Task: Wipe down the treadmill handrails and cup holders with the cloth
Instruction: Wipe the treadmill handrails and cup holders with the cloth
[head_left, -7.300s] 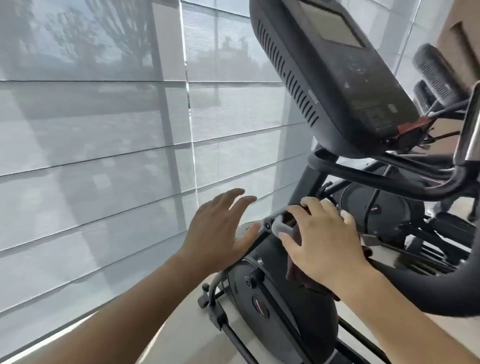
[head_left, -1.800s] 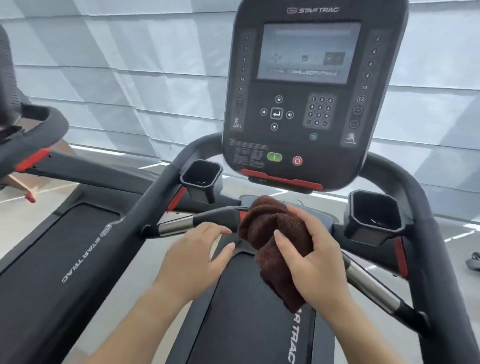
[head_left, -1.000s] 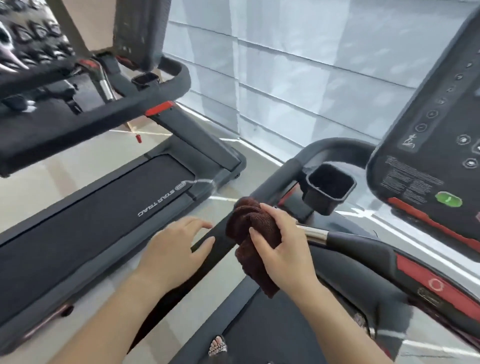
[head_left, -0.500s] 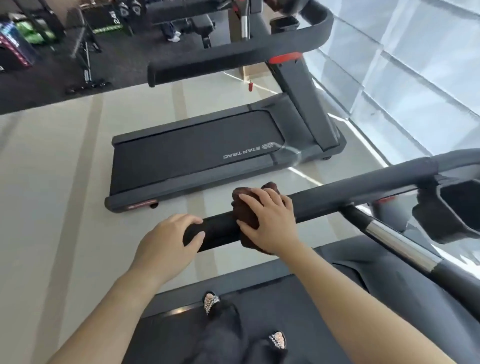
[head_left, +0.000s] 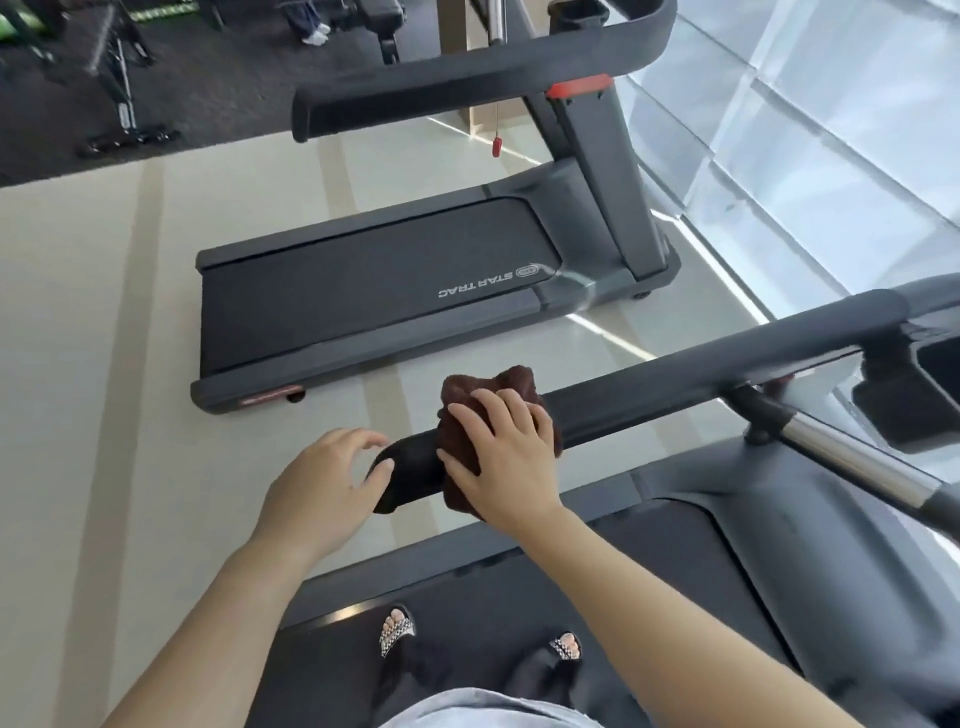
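While the right hand (head_left: 506, 457) presses a dark brown cloth (head_left: 470, 415) around the black padded handrail (head_left: 675, 379), its fingers are spread over the top of the wad and clasp it against the rail near the rail's free end. That blunt end (head_left: 395, 478) sticks out just past the cloth, and the left hand (head_left: 324, 486) sits beside it with fingers loosely curled and parted, holding nothing; the thumb tip is at or almost at the end cap, and whether it touches I cannot tell. From the cloth the handrail runs bare up toward the right edge of the view, where it meets a black cup holder (head_left: 930, 384); only part of the holder's dark hollow shows and its contents cannot be made out. A chrome bar (head_left: 852, 462) slants below the rail. Beyond the rail's end lies open pale floor (head_left: 104, 364), then a neighbouring treadmill (head_left: 374, 291). Sandalled feet (head_left: 397, 631) stand on the belt (head_left: 467, 623) below.
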